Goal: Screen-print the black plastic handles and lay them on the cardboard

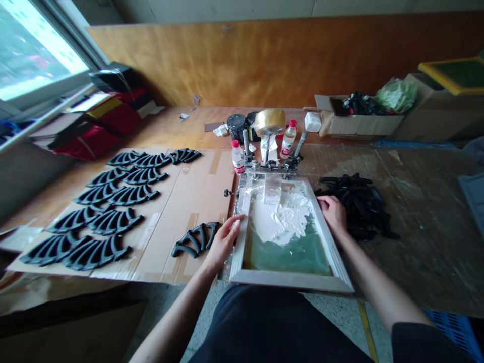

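Note:
A screen printing frame [291, 280] with pale metal sides lies in front of me, its green mesh partly covered with white ink [293, 214]. My left hand [223, 242] grips its left side, the fingertips at the outer edge. On the opposite side, my right hand [333, 214] has its fingers closed at the frame's right edge. A flat scraper [273, 189] rests at the far end of the mesh, below the metal clamp [270, 166]. Just left of my left hand lies a short row of black curved parts [195, 239]. What is under the frame is hidden.
Rows of black curved parts [109, 220] lie on cardboard [166, 217] to the left. A heap of loose black parts [365, 209] is at the right. Behind the frame stand two bottles [289, 138] [238, 157], a tape roll [269, 121] and a black jar [236, 127].

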Action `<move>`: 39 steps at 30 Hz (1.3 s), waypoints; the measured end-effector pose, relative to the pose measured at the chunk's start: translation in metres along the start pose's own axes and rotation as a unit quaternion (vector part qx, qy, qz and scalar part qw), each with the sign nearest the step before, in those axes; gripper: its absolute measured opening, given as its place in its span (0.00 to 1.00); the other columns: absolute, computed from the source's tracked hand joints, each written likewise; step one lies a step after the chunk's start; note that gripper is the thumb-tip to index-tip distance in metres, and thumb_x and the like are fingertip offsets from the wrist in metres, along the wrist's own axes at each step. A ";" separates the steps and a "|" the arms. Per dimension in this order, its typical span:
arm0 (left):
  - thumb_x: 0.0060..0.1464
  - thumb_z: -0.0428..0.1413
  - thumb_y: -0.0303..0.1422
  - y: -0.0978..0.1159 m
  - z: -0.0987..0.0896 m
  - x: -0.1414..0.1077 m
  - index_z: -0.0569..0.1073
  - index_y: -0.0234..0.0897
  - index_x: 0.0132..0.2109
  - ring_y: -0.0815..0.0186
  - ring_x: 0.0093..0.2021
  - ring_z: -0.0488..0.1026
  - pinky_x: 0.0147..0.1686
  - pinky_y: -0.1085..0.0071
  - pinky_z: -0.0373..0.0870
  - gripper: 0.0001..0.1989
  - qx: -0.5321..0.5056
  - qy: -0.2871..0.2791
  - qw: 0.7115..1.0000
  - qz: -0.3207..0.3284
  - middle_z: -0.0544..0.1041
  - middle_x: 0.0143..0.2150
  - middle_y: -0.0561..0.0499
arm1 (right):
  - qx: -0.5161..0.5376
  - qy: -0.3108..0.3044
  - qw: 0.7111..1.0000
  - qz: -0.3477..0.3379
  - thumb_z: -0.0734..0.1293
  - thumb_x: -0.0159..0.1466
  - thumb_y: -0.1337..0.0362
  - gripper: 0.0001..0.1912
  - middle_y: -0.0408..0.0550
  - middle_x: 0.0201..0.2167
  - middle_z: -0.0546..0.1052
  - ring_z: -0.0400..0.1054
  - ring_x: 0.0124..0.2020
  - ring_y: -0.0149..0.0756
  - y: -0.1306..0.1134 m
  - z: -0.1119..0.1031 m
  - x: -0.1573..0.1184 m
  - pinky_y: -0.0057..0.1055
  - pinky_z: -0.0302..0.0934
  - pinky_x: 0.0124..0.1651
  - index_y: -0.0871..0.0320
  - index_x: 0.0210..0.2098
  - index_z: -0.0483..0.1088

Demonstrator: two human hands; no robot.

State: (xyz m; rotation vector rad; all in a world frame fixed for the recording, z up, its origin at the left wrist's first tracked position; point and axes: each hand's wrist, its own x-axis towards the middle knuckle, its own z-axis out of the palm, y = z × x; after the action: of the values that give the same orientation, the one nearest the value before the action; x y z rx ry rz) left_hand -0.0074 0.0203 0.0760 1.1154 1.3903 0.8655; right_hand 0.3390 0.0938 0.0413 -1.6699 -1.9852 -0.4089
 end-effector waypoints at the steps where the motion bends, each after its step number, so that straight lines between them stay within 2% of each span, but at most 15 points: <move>1: 0.56 0.52 0.51 -0.016 0.002 0.001 0.67 0.40 0.61 0.70 0.25 0.65 0.24 0.75 0.60 0.30 0.013 -0.003 1.000 -0.015 0.73 0.31 0.52 | 0.057 -0.008 0.998 0.022 0.57 0.65 0.70 0.15 0.50 0.34 0.77 0.73 0.34 0.35 -0.001 0.000 0.010 0.32 0.72 0.35 0.62 0.39 0.76; 3: 0.55 0.53 0.49 -0.045 0.008 0.006 0.60 0.41 0.66 0.71 0.24 0.63 0.24 0.76 0.58 0.35 0.046 0.000 0.998 -0.032 0.71 0.28 0.54 | 0.130 -0.013 0.991 0.012 0.63 0.63 0.68 0.16 0.55 0.48 0.74 0.71 0.48 0.41 -0.019 0.000 0.030 0.38 0.69 0.47 0.60 0.49 0.72; 5: 0.55 0.53 0.49 -0.064 0.012 0.014 0.59 0.41 0.66 0.71 0.24 0.63 0.25 0.75 0.59 0.35 0.085 0.011 0.996 -0.037 0.71 0.27 0.55 | 0.186 -0.051 0.981 -0.018 0.69 0.59 0.67 0.24 0.58 0.57 0.67 0.64 0.56 0.46 -0.051 0.003 0.047 0.41 0.63 0.55 0.59 0.55 0.67; 7: 0.55 0.52 0.49 -0.075 0.014 0.021 0.61 0.41 0.65 0.70 0.24 0.64 0.26 0.75 0.60 0.34 0.110 0.014 0.993 -0.040 0.71 0.27 0.55 | 0.183 -0.130 0.973 -0.051 0.71 0.58 0.66 0.24 0.57 0.53 0.70 0.65 0.54 0.47 -0.083 0.008 0.057 0.40 0.62 0.55 0.60 0.53 0.67; 10: 0.56 0.51 0.50 -0.080 0.013 0.026 0.63 0.40 0.64 0.68 0.25 0.65 0.25 0.74 0.60 0.33 0.116 0.005 0.992 -0.044 0.72 0.28 0.54 | 0.140 -0.254 0.953 -0.093 0.69 0.60 0.66 0.08 0.52 0.37 0.75 0.69 0.42 0.43 -0.112 0.011 0.050 0.35 0.63 0.44 0.58 0.40 0.71; 12: 0.56 0.51 0.51 -0.081 0.012 0.026 0.64 0.40 0.64 0.68 0.26 0.65 0.26 0.74 0.60 0.33 0.111 0.005 0.993 -0.045 0.72 0.29 0.53 | 0.122 -0.279 0.941 -0.146 0.66 0.62 0.68 0.01 0.50 0.33 0.75 0.68 0.38 0.40 -0.115 0.007 0.032 0.32 0.61 0.40 0.58 0.35 0.71; 16: 0.55 0.52 0.50 -0.083 0.013 0.025 0.65 0.40 0.63 0.68 0.26 0.66 0.26 0.74 0.60 0.32 0.101 0.020 0.994 -0.047 0.72 0.29 0.53 | 0.169 -0.267 0.895 -0.314 0.60 0.62 0.75 0.10 0.49 0.31 0.75 0.66 0.36 0.37 -0.099 -0.013 -0.002 0.30 0.57 0.38 0.58 0.34 0.71; 19: 0.55 0.52 0.50 -0.083 0.015 0.025 0.67 0.39 0.62 0.68 0.26 0.66 0.25 0.74 0.60 0.31 0.110 0.032 0.992 -0.044 0.71 0.28 0.53 | 0.215 -0.287 0.859 -0.366 0.62 0.59 0.75 0.09 0.46 0.29 0.74 0.66 0.34 0.36 -0.088 -0.024 -0.002 0.29 0.56 0.37 0.57 0.31 0.71; 22: 0.55 0.52 0.50 -0.082 0.015 0.024 0.67 0.38 0.61 0.67 0.28 0.68 0.27 0.73 0.62 0.31 0.112 0.035 0.992 -0.042 0.73 0.30 0.52 | 0.227 -0.290 0.878 -0.307 0.65 0.57 0.75 0.08 0.44 0.28 0.74 0.66 0.34 0.36 -0.090 -0.022 0.006 0.29 0.56 0.37 0.56 0.30 0.71; 25: 0.54 0.53 0.50 -0.078 0.015 0.023 0.68 0.37 0.60 0.66 0.29 0.68 0.27 0.73 0.63 0.31 0.099 0.042 0.993 -0.049 0.74 0.31 0.51 | 0.202 -0.228 0.914 -0.270 0.62 0.59 0.75 0.11 0.48 0.35 0.76 0.66 0.39 0.39 -0.099 -0.014 -0.003 0.32 0.57 0.40 0.57 0.37 0.73; 29: 0.53 0.54 0.50 -0.072 0.016 0.021 0.68 0.35 0.60 0.68 0.26 0.67 0.25 0.74 0.61 0.33 0.083 0.040 0.994 -0.056 0.72 0.29 0.52 | 0.208 -0.212 0.898 -0.325 0.61 0.62 0.75 0.11 0.51 0.37 0.76 0.67 0.38 0.39 -0.101 -0.017 -0.026 0.33 0.58 0.39 0.59 0.39 0.73; 31: 0.54 0.53 0.50 -0.068 0.016 0.020 0.67 0.36 0.61 0.69 0.25 0.65 0.24 0.74 0.59 0.32 0.081 0.036 0.994 -0.057 0.71 0.27 0.54 | 0.226 -0.234 0.894 -0.307 0.63 0.62 0.72 0.07 0.48 0.33 0.76 0.68 0.36 0.38 -0.099 -0.020 -0.020 0.32 0.59 0.39 0.58 0.37 0.73; 33: 0.55 0.53 0.50 -0.062 0.016 0.018 0.64 0.39 0.63 0.70 0.23 0.63 0.22 0.76 0.57 0.33 0.082 0.026 0.995 -0.049 0.67 0.25 0.56 | 0.233 -0.240 0.909 -0.247 0.67 0.62 0.67 0.05 0.46 0.32 0.76 0.69 0.36 0.37 -0.100 -0.019 0.001 0.31 0.60 0.39 0.55 0.38 0.73; 36: 0.55 0.53 0.49 -0.043 0.011 0.011 0.57 0.42 0.67 0.71 0.21 0.61 0.21 0.77 0.55 0.36 0.055 0.010 0.998 -0.033 0.66 0.24 0.58 | 0.217 -0.213 0.943 -0.137 0.70 0.61 0.61 0.18 0.45 0.40 0.78 0.70 0.39 0.38 -0.098 -0.012 0.050 0.31 0.62 0.41 0.50 0.51 0.70; 39: 0.56 0.52 0.51 -0.013 0.006 0.002 0.67 0.39 0.61 0.71 0.22 0.61 0.20 0.76 0.57 0.31 0.001 0.006 1.000 -0.025 0.69 0.26 0.54 | 0.209 -0.174 0.961 -0.054 0.69 0.62 0.59 0.22 0.45 0.41 0.78 0.71 0.37 0.37 -0.068 -0.013 0.093 0.32 0.63 0.40 0.48 0.56 0.67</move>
State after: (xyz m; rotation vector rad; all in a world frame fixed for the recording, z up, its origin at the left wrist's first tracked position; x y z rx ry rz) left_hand -0.0038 0.0185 0.0627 1.0733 1.4236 0.8376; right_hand 0.2642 0.1500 0.1104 -1.4364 -2.2229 0.2788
